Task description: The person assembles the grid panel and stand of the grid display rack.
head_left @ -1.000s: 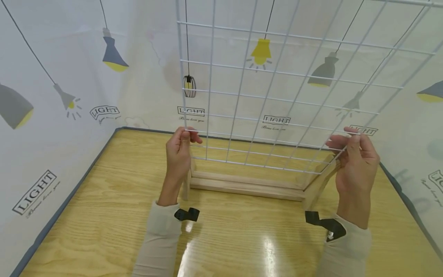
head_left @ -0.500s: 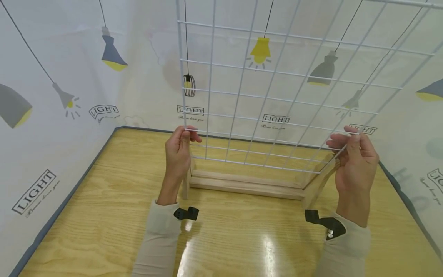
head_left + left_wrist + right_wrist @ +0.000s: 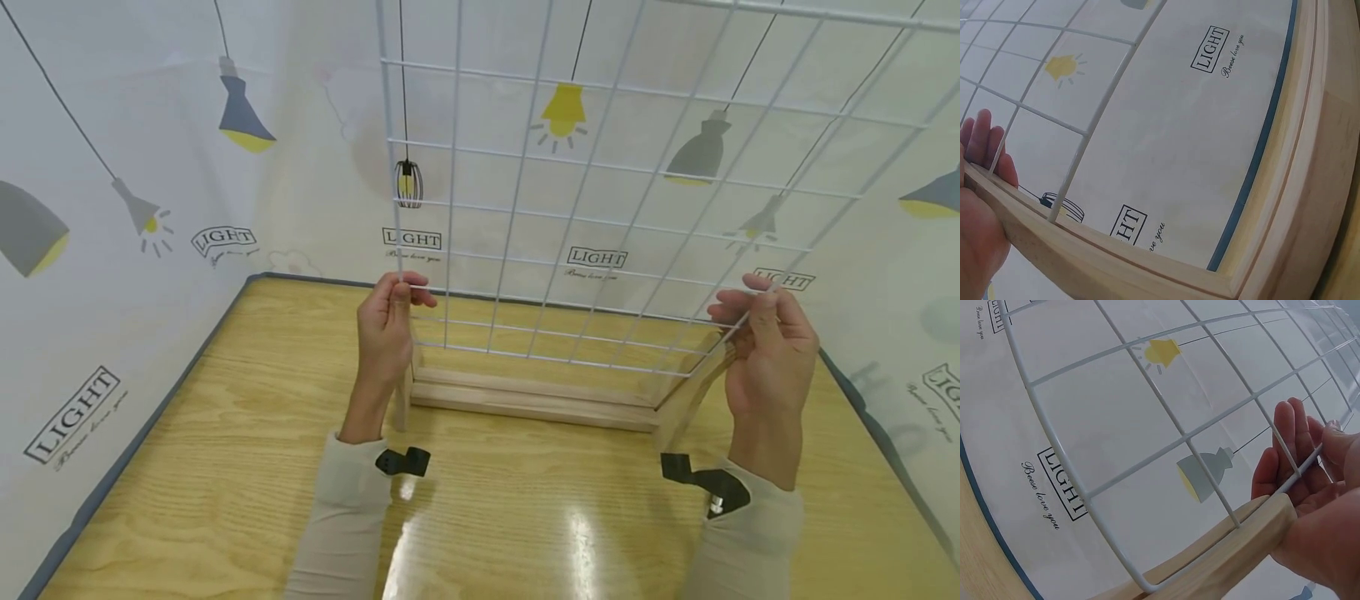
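Observation:
In the head view a white wire grid panel (image 3: 570,362) stands tilted, its lower part between the uprights of a pale wooden frame (image 3: 525,408). My left hand (image 3: 382,329) pinches the panel's left side wire between thumb and fingers. On the other side, my right hand (image 3: 772,354) grips the right side wire. In the left wrist view the panel's side meets a grooved wooden upright (image 3: 1116,265), and its bottom wire (image 3: 1085,135) stands apart from the grooved bottom bar (image 3: 1310,150). The right wrist view has the panel's corner against the other upright (image 3: 1241,550).
The frame rests on a wood-grain table (image 3: 487,508) with a dark blue edge (image 3: 150,417). Behind and at both sides hangs white sheeting (image 3: 315,167) printed with lamps and the word LIGHT.
The panel's upper cross wires sit slightly lower and further left in the head view. Its bottom wire has barely moved. Both hands stay in nearly the same place, still holding the sides.

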A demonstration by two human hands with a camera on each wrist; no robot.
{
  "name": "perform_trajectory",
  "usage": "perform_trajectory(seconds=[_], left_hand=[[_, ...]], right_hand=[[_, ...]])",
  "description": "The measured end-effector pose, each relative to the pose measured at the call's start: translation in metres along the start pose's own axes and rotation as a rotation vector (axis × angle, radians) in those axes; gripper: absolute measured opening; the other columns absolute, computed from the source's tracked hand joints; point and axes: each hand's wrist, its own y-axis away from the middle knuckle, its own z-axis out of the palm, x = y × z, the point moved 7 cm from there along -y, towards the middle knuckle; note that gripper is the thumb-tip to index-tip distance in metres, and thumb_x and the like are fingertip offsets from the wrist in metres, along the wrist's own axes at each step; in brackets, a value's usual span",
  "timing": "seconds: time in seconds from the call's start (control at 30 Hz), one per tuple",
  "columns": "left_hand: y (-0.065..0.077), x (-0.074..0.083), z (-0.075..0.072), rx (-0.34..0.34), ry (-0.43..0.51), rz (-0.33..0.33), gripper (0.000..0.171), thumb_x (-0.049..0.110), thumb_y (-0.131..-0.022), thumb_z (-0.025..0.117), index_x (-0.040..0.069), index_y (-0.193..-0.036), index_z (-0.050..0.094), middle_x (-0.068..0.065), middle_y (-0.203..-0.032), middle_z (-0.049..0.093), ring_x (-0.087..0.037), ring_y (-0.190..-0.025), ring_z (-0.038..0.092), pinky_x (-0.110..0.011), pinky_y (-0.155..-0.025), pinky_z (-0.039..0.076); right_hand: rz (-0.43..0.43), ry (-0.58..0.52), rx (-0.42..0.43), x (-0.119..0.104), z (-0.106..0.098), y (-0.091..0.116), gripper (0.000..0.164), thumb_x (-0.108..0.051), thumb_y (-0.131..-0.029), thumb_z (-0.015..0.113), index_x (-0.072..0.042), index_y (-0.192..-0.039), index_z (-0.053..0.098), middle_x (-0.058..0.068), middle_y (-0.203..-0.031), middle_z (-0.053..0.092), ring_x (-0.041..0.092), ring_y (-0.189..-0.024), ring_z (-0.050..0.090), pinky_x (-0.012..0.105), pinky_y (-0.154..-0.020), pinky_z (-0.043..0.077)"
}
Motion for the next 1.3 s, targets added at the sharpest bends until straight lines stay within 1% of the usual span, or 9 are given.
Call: perform_trajectory(seconds=[0.2, 0.33, 0.43, 0.57, 0.67, 1.13, 1.23, 1.3], left_hand=[[-0.0004, -0.0011, -0.0006, -0.004, 0.004, 0.003, 0.062, 0.042, -0.096, 0.043, -0.017, -0.100, 0.058, 0.013, -0.077, 0.065, -0.005, -0.077, 0.065, -0.025, -0.077, 0.051], [0.0003, -0.0018, -0.0005, -0.005, -0.003, 0.003, 0.063, 0.044, -0.096, 0.042, -0.016, -0.100, 0.059, 0.012, -0.079, 0.065, -0.004, -0.078, 0.066, -0.028, -0.077, 0.052], [0.0009, -0.0020, 0.0001, -0.009, -0.001, 0.002, 0.063, 0.045, -0.096, 0.042, -0.015, -0.100, 0.059, -0.002, -0.085, 0.067, -0.003, -0.078, 0.066, -0.029, -0.077, 0.052], [0.0008, -0.0018, 0.0006, -0.015, 0.000, 0.006, 0.063, 0.044, -0.096, 0.041, -0.016, -0.101, 0.058, -0.025, -0.091, 0.063, -0.001, -0.080, 0.066, -0.024, -0.077, 0.051], [0.0002, -0.0017, 0.0006, -0.017, -0.009, 0.009, 0.062, 0.043, -0.096, 0.041, -0.016, -0.101, 0.058, -0.030, -0.092, 0.061, -0.001, -0.080, 0.066, -0.023, -0.077, 0.050], [-0.0001, 0.0013, 0.0008, -0.032, -0.011, 0.018, 0.062, 0.043, -0.097, 0.040, -0.016, -0.102, 0.058, -0.031, -0.092, 0.062, -0.001, -0.080, 0.066, -0.023, -0.078, 0.049], [0.0000, 0.0011, 0.0008, -0.029, -0.011, 0.020, 0.061, 0.042, -0.097, 0.040, -0.016, -0.102, 0.058, -0.025, -0.090, 0.063, -0.002, -0.080, 0.066, -0.023, -0.077, 0.049], [-0.0002, 0.0015, 0.0008, -0.027, -0.005, 0.022, 0.061, 0.042, -0.097, 0.040, -0.016, -0.102, 0.058, -0.015, -0.088, 0.066, -0.003, -0.080, 0.066, -0.023, -0.077, 0.049]], right_hand=[[-0.003, -0.012, 0.000, 0.0001, 0.0000, -0.0002, 0.035, -0.013, -0.090, 0.069, 0.016, -0.108, 0.060, 0.021, -0.082, 0.072, 0.027, -0.068, 0.070, 0.030, -0.068, 0.056], [-0.002, -0.010, 0.014, -0.0001, -0.0003, 0.0000, 0.034, -0.014, -0.090, 0.069, 0.016, -0.106, 0.062, 0.021, -0.081, 0.072, 0.027, -0.068, 0.070, 0.030, -0.068, 0.056], [-0.001, 0.006, 0.021, -0.0003, -0.0010, 0.0001, 0.035, -0.015, -0.090, 0.069, 0.015, -0.105, 0.063, 0.020, -0.082, 0.072, 0.027, -0.069, 0.070, 0.030, -0.068, 0.057], [-0.001, -0.011, 0.005, -0.0004, -0.0010, 0.0008, 0.034, -0.014, -0.090, 0.068, 0.016, -0.106, 0.062, 0.021, -0.083, 0.072, 0.028, -0.070, 0.071, 0.031, -0.070, 0.057], [-0.004, -0.035, -0.010, -0.0005, -0.0005, 0.0008, 0.033, -0.012, -0.090, 0.068, 0.016, -0.105, 0.061, 0.022, -0.083, 0.072, 0.028, -0.070, 0.070, 0.031, -0.070, 0.057], [-0.020, -0.046, -0.030, -0.0006, 0.0018, 0.0005, 0.029, -0.010, -0.091, 0.068, 0.016, -0.103, 0.062, 0.022, -0.083, 0.071, 0.029, -0.070, 0.070, 0.032, -0.073, 0.058], [-0.020, -0.054, -0.033, -0.0007, 0.0020, 0.0006, 0.029, -0.009, -0.091, 0.068, 0.016, -0.103, 0.062, 0.022, -0.083, 0.071, 0.029, -0.070, 0.070, 0.032, -0.073, 0.058], [-0.021, -0.059, -0.035, -0.0009, 0.0020, 0.0006, 0.029, -0.009, -0.091, 0.068, 0.016, -0.104, 0.062, 0.022, -0.083, 0.071, 0.029, -0.070, 0.070, 0.032, -0.073, 0.058]])
